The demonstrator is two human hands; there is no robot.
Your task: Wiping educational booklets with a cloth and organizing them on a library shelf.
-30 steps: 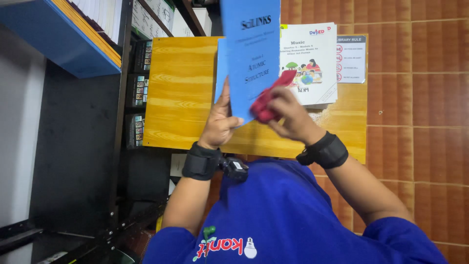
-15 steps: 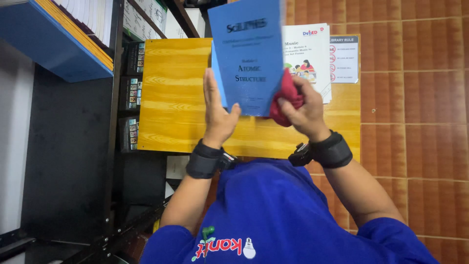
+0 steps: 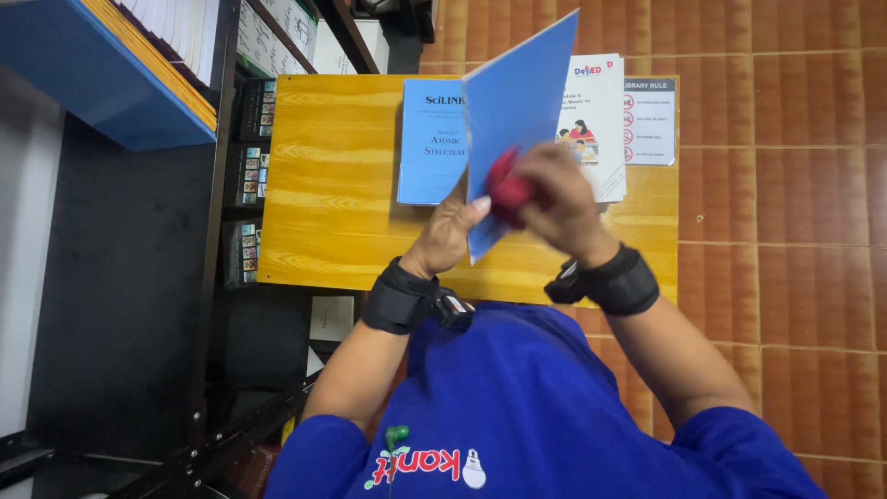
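over a yellow wooden table [image 3: 333, 185], the left hand [image 3: 448, 231] pinches a blue booklet [image 3: 513, 111]; the right hand's [image 3: 564, 199] fingers clamp a red cloth [image 3: 506, 185] against it.

Booklets on a desk, shelves at its left

On the desk [image 3: 333, 185] lies one booklet [image 3: 428, 148]; right of it a second booklet [image 3: 596, 120], then a notice sheet [image 3: 650, 120]. Shelves [image 3: 249, 176] stand left of the desk; a raised book [image 3: 513, 111] hangs above it.
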